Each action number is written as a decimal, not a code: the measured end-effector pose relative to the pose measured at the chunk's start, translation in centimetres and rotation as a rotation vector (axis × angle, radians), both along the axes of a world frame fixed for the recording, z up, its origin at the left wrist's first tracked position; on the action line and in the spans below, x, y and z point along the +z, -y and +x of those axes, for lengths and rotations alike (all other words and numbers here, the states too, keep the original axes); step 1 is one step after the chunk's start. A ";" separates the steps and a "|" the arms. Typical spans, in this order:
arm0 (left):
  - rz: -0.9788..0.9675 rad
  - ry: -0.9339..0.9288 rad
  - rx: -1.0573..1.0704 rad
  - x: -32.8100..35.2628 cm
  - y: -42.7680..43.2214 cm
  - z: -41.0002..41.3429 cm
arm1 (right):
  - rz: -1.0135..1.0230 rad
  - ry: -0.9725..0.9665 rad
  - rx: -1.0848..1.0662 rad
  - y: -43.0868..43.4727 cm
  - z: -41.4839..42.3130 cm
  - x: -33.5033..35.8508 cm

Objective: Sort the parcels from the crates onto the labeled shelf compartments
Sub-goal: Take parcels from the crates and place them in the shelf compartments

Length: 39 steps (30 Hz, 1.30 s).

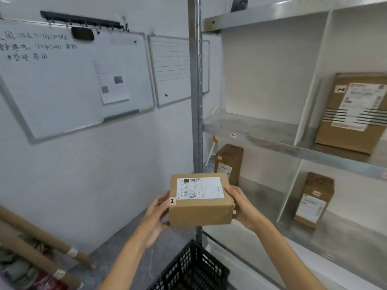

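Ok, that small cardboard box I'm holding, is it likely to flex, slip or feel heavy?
Probably stiff: the parcel keeps square edges between the left hand and right hand. Likely light: side grips alone carry it. Matte cardboard should grip well.

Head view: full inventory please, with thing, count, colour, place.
held parcel: 1, brown with white label, centre, between both hands
shelved parcels: 3, brown, one in upper right compartment, one lower left, one lower right
shelf unit: 1, grey metal with white dividers, right
crate: 1, black mesh, bottom centre
whiteboards: 2, white, left wall
cardboard tubes: at least 2, brown, bottom left
left hand: 1, grips parcel's left side
right hand: 1, grips parcel's right side
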<state>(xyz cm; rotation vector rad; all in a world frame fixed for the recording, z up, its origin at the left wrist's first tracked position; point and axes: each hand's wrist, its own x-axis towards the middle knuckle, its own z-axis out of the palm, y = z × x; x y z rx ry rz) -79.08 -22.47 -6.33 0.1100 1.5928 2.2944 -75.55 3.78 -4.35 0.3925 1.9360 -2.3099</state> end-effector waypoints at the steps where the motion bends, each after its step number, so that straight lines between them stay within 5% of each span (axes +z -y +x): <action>1: -0.010 -0.012 -0.023 0.2 -0.9 0.2 | -0.006 -0.008 -0.032 -1.0 0.7 0.3; 13: 0.058 0.010 -0.271 1.5 -13.0 4.3 | -0.022 -0.200 -0.313 -11.0 9.8 3.0; 25: 0.169 0.057 -0.489 4.0 -25.5 9.8 | -0.136 -0.489 -0.802 -11.7 14.1 4.5; 34: 0.244 -0.085 -0.380 7.5 -30.7 13.1 | 0.025 -0.484 -0.809 -13.7 18.8 4.4; 39: 0.216 -0.211 -0.457 8.2 -31.4 13.2 | 0.321 -0.552 -0.764 -16.5 21.0 6.6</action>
